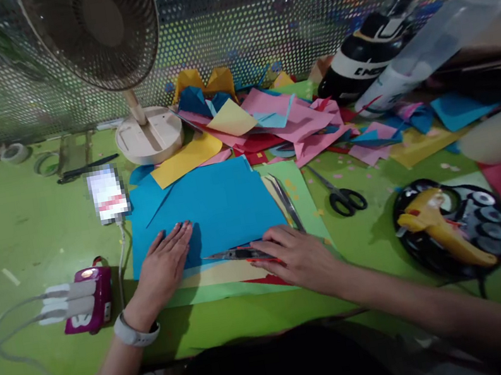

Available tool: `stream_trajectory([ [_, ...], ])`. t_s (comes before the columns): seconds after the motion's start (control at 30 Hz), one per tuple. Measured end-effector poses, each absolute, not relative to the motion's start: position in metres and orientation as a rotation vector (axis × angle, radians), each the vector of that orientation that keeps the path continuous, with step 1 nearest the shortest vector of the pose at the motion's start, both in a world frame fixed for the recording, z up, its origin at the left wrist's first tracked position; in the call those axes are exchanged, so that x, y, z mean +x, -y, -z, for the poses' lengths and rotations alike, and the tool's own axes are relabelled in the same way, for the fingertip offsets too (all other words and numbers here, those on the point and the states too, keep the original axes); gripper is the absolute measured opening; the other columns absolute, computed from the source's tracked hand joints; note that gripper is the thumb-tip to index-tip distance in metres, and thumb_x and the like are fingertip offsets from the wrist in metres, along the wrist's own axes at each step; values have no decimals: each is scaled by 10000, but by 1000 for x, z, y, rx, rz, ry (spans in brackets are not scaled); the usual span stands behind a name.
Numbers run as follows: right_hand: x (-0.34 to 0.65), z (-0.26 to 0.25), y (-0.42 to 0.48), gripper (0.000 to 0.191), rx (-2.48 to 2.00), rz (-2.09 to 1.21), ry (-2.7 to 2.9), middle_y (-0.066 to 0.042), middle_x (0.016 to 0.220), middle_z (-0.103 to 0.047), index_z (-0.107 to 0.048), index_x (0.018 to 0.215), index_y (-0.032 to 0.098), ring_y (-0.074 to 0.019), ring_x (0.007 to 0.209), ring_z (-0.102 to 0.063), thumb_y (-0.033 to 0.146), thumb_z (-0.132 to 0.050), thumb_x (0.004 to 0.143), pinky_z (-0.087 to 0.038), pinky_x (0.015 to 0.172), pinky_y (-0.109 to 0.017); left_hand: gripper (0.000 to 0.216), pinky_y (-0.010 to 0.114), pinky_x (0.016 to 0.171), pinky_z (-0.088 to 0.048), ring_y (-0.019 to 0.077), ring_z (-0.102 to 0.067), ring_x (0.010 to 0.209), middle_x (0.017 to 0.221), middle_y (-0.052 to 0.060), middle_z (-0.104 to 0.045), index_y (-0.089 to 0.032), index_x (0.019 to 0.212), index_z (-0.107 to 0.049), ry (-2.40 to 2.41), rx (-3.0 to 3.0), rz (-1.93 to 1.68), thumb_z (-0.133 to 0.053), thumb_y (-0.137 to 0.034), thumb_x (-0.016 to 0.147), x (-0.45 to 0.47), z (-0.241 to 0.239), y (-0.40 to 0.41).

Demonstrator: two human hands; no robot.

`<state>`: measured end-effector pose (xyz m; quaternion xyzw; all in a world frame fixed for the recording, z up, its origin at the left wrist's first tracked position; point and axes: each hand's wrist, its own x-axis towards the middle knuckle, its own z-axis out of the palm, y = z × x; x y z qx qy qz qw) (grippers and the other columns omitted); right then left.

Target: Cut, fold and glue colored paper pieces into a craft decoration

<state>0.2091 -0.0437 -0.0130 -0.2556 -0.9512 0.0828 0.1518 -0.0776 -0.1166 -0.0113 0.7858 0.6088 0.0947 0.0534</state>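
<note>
A large blue paper sheet [216, 209] lies on a stack of coloured sheets on the green table [21, 226]. My left hand [165, 266] rests flat on the blue sheet's lower left part, fingers stretched out together. My right hand [293, 254] lies at the sheet's lower right edge, fingers closed over a small pair of red-handled scissors [237, 254] whose blades point left along the paper's bottom edge. A white watch sits on my left wrist.
Black scissors [342, 196] lie to the right. A fan [113, 57] stands at the back, beside a heap of paper scraps [278, 122]. A power bank with cables [89, 297] sits left. A glue gun on a black plate [449, 228] is right. Bottles lie far right.
</note>
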Motion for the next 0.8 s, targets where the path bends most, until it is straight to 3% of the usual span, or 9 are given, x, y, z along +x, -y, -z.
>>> stream_trajectory([
  [0.17,196,13,45,296,-736,-220,2745,-97,903,-614,-659,1062,166,-211,839,-573,389,-509,938,-487,663,-319,450,467,1100,-358,205,-393,1352,1451,66,-443,-177,1439,-355,-1854,2417,-307,-303,-271,1001,-79,14,116],
  [0.67,190,10,50,284,-556,-353,2800,-78,901,-611,-649,1101,193,-193,811,-567,382,-521,933,-454,628,-296,451,448,1104,-362,195,-405,1342,1440,67,-455,-170,1435,-366,-1883,2420,-271,-280,-277,1005,-79,14,115],
  [0.8,211,1,45,313,-623,-316,2686,-69,902,-627,-648,1112,191,-174,792,-588,410,-506,939,-458,630,-279,513,485,1102,-358,232,-414,1336,1436,68,-458,-180,1426,-390,-1941,2444,-274,-332,-432,983,-77,14,115],
])
